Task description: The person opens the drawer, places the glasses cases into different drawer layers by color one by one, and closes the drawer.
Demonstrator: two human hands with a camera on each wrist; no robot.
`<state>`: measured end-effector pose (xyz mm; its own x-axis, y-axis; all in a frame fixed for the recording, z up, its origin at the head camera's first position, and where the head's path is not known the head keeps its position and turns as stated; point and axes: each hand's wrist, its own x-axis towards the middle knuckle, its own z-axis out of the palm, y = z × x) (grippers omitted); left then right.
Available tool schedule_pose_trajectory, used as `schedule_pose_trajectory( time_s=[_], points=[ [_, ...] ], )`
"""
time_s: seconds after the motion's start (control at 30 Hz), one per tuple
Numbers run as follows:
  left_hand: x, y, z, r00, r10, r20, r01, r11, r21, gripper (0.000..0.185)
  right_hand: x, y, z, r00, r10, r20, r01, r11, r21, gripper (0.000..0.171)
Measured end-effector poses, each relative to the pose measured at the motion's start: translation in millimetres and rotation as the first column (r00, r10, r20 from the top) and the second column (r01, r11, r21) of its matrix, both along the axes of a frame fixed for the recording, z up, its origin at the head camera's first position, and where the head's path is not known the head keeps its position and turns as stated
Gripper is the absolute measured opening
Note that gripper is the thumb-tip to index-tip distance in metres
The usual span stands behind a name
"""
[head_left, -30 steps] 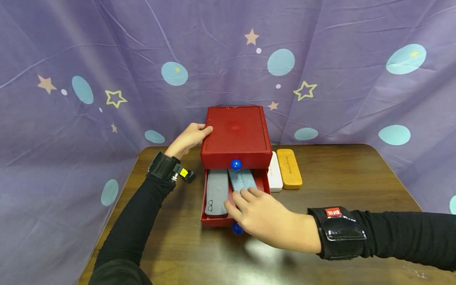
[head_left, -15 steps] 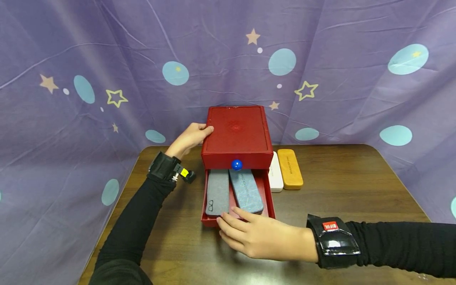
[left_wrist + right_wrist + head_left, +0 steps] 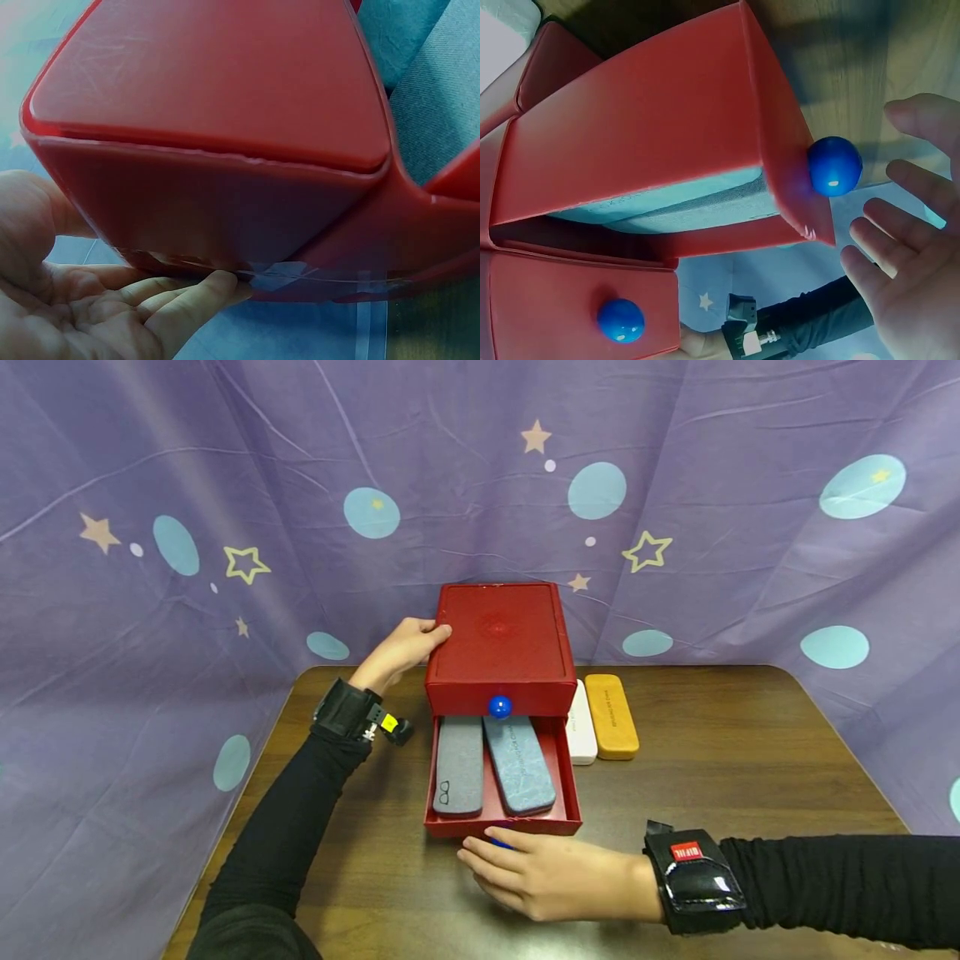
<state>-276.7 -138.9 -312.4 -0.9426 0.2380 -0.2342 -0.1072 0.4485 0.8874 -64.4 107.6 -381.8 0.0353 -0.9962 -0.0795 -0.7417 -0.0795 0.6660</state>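
Observation:
A red two-drawer box (image 3: 498, 639) stands at the back of the table. Its lower drawer (image 3: 504, 828) is pulled out, holding a grey glasses case (image 3: 459, 760) with a glasses drawing and, beside it, a slanted blue glasses case (image 3: 521, 770). My left hand (image 3: 397, 656) grips the box's left side, thumb over the top edge; in the left wrist view its fingers (image 3: 187, 307) lie against the side wall. In front of the lower drawer, my right hand (image 3: 551, 875) is spread, holding nothing. The right wrist view has its fingertips apart from the lower blue knob (image 3: 835, 166).
A white case (image 3: 581, 731) and a yellow glasses case (image 3: 611, 717) lie right of the box. The upper drawer, with a blue knob (image 3: 500, 707), is pushed in. Behind the wooden table (image 3: 735, 743) hangs a purple curtain (image 3: 480, 468).
My right hand has drawn back from over the lower drawer toward the table's front, leaving the blue case and drawer front uncovered. My left hand stays on the box.

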Motion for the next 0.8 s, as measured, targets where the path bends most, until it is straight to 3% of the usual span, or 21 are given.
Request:
schedule_pose_trajectory(
  time_s=[0.4, 0.8],
  points=[
    [1.9, 2.3, 0.6, 1.000, 0.014, 0.010, -0.015, 0.999, 0.037, 0.038, 0.7, 1.1, -11.3, 0.999, -0.031, -0.023, 0.032, 0.998, 0.054, 0.037],
    [1.5, -0.6, 1.4, 1.000, 0.002, 0.002, -0.002, 1.000, -0.003, 0.041, -4.2, 3.2, -13.9, 1.000, -0.029, 0.011, 0.028, 0.998, 0.051, 0.032]
  ],
)
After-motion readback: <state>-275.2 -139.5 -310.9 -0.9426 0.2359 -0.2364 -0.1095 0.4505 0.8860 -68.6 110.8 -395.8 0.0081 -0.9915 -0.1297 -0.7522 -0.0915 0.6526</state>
